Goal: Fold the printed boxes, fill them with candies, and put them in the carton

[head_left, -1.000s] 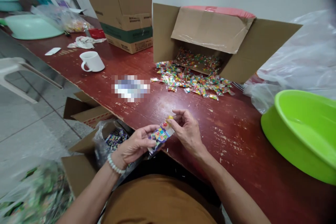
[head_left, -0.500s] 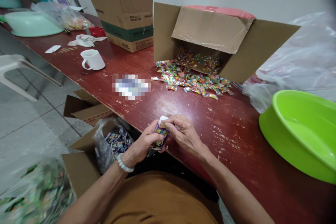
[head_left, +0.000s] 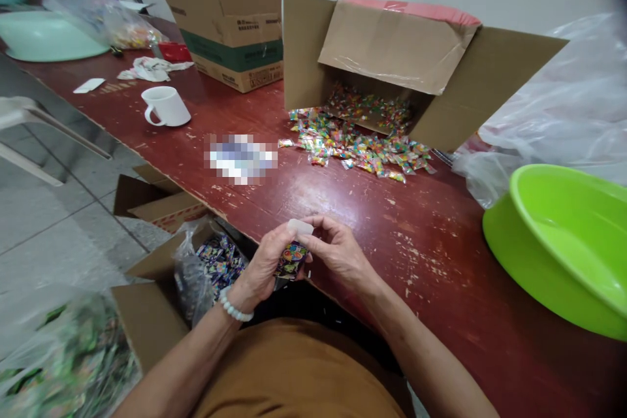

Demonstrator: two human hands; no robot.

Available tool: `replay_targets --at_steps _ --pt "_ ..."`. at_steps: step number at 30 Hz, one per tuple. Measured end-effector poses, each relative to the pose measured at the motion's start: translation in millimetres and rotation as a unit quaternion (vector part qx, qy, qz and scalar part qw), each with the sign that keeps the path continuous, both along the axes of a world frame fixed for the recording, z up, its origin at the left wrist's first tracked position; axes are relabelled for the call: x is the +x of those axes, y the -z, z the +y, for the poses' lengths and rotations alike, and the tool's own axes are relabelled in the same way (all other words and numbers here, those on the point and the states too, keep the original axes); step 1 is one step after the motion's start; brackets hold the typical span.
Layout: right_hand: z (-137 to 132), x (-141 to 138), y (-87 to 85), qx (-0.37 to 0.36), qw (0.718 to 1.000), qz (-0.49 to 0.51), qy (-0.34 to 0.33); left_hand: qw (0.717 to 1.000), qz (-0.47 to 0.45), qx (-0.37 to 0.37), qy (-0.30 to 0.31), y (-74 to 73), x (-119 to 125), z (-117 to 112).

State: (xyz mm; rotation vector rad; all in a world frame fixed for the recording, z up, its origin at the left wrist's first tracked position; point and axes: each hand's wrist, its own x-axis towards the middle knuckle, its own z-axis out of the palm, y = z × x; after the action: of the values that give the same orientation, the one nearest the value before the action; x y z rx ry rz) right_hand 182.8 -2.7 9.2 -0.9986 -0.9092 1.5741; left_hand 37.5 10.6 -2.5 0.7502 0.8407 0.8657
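Over the table's near edge, my left hand (head_left: 264,260) is closed around a small dark printed carton (head_left: 290,265) with colourful lettering. Its thumb lies up near the white flap (head_left: 300,227) at the carton's top. From the right, my right hand (head_left: 340,251) has its thumb and fingers closed on that flap, with some fingertips hidden behind it. What the carton contains does not show. Beyond my hands, small clear-wrapped colourful candies (head_left: 353,149) spill from a tipped cardboard box (head_left: 385,52) onto the red table (head_left: 245,209).
A lime-green basin (head_left: 553,255) stands at right, with clear plastic bags (head_left: 548,111) behind it. Left are a white mug (head_left: 168,106) and an upright cardboard box (head_left: 235,19). Below the edge, an open carton (head_left: 147,320) contains a bag of dark packets (head_left: 220,258).
The white flap shows wider and lies more sideways. My left thumb has moved up from the carton's front to the flap, and my right fingers have shifted around it. The view has turned slightly.
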Motion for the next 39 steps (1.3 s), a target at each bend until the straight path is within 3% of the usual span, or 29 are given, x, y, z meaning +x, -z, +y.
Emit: replay_targets --at_steps 3,6,9,11,13,15,18,20,22,24,28,30,35,39 --pt "1.5 -5.3 3.7 -0.026 0.997 0.078 -0.007 0.998 -0.046 -0.033 0.037 0.4 -0.4 1.5" --pt "3.4 -5.4 7.2 -0.02 0.998 0.05 0.013 0.992 -0.078 -0.071 0.074 -1.4 -1.8 3.9" --pt "4.4 0.7 7.6 0.088 0.991 -0.09 0.046 0.985 -0.094 -0.114 0.088 -4.4 -3.7 6.0" --pt "4.8 6.6 6.9 0.2 0.958 -0.2 0.049 0.983 -0.101 -0.126 0.088 -6.4 -4.3 6.5" --pt "5.0 10.9 6.2 0.249 0.934 -0.255 0.028 0.985 -0.097 -0.118 0.078 -7.4 -3.7 6.4" --pt "5.3 11.8 5.2 0.204 0.949 -0.241 0.01 0.989 -0.086 -0.097 0.068 -6.5 -2.0 5.7" --pt "6.7 7.8 1.7 0.088 0.986 -0.142 -0.018 0.993 -0.066 -0.069 0.066 -1.5 0.1 5.3" --pt "8.5 4.5 -1.6 0.043 0.995 -0.079 -0.038 0.994 -0.059 -0.061 0.075 2.6 -0.5 6.3" --pt "10.3 2.6 -4.0 0.031 0.997 -0.058 -0.033 0.993 -0.058 -0.058 0.085 5.7 -2.4 8.1" --pt "10.9 2.5 -3.7 0.061 0.993 -0.098 -0.012 0.993 -0.055 -0.059 0.086 6.5 -4.6 10.1" --pt "4.2 3.7 4.8 0.188 0.948 -0.255 -0.001 0.997 -0.031 -0.053 0.046 1.2 -5.1 10.9" --pt "-1.6 2.8 11.6 0.217 0.934 -0.285 0.006 0.997 -0.029 -0.065 0.022 -1.3 -4.5 9.3" --pt "-11.4 0.2 31.5 0.172 0.951 -0.25 -0.063 0.999 -0.014 -0.035 -0.032 7.5 -23.0 1.2" --pt "-14.4 2.2 43.5 0.077 0.975 -0.204 -0.032 0.981 0.095 -0.019 -0.169 28.8 -68.6 8.0"
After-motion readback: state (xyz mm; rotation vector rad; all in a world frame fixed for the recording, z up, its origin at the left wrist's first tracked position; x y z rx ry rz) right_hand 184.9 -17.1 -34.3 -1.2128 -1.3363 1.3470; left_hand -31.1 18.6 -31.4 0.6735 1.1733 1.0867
